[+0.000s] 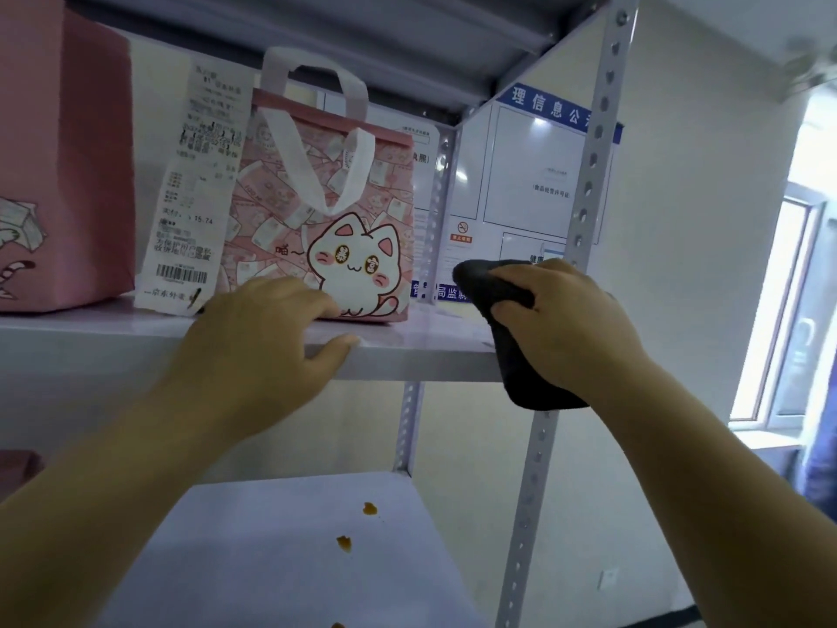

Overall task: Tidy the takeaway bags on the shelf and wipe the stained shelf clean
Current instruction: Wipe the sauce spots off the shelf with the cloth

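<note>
On upper shelf (407, 355), mid: cat-print bag (326, 210), pink, white handles, receipt (194, 188) at its left; contents hidden.
Left edge: second pink bag (59, 174).
Lower shelf (271, 568): orange stains (370, 509).
Hands: left hand (253, 337) relaxed on front edge; right hand (561, 324) grips dark cloth (521, 369).

2 pink takeaway bags stand upright on the upper shelf (430, 355): a cat-print bag (362, 265) with a long receipt (194, 188) at its left side, and a plainer pink bag (59, 174) at far left. The lower shelf (253, 573) carries orange stains (370, 508). A dark cloth (530, 387), gripped by the right hand (566, 324), drapes over the upper shelf's front right corner.
</note>
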Demonstrator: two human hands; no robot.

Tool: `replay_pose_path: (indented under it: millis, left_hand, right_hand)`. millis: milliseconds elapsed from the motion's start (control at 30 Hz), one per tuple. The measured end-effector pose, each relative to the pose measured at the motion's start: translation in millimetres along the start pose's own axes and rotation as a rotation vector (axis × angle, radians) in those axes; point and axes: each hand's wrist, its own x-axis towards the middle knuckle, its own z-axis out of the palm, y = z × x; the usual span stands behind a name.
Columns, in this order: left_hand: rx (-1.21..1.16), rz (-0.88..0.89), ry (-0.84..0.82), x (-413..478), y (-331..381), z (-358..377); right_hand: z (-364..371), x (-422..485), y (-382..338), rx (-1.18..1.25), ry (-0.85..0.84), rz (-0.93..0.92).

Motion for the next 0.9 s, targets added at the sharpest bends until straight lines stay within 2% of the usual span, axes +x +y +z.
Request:
replay_pose_path:
  millis: [133,267,333,467,600,700,800,900]
  left_hand:
    - [0.006,0.020,-0.038,12.2,5.7,12.6]
    - [0.023,0.023,-0.128,18.9,4.4,24.0]
    - [0.020,0.021,-0.123,18.3,1.6,26.2]
    - [0.033,0.026,-0.099,15.6,0.8,28.1]
    - [0.034,0.033,-0.079,14.3,0.5,28.5]
    - [0.035,0.047,-0.075,14.5,-0.6,29.1]
    - [0.036,0.064,-0.053,14.5,-2.1,31.4]
    - [0.043,0.084,-0.032,13.8,-3.2,33.5]
  right_hand:
    - [-5.9,8.7,-4.8,-0.063,-0.076,0.042]
    - [3.5,19.5,-14.7,-0.200,-0.343,0.189]
    - [11.0,27.8,-15.9,-0.297,-0.420,0.220]
    - [20.6,44.5,-16.3,-0.355,-0.428,0.218]
    - [22.5,45.5,-15.8,-0.255,-0.497,0.144]
    - [14.0,21.7,-10.9,-0.102,-0.425,0.103]
    - [6.5,-3.2,-4.5,-0.004,-0.329,-0.018]
    - [3.3,-4.5,0.5,-0.098,-0.337,0.057]
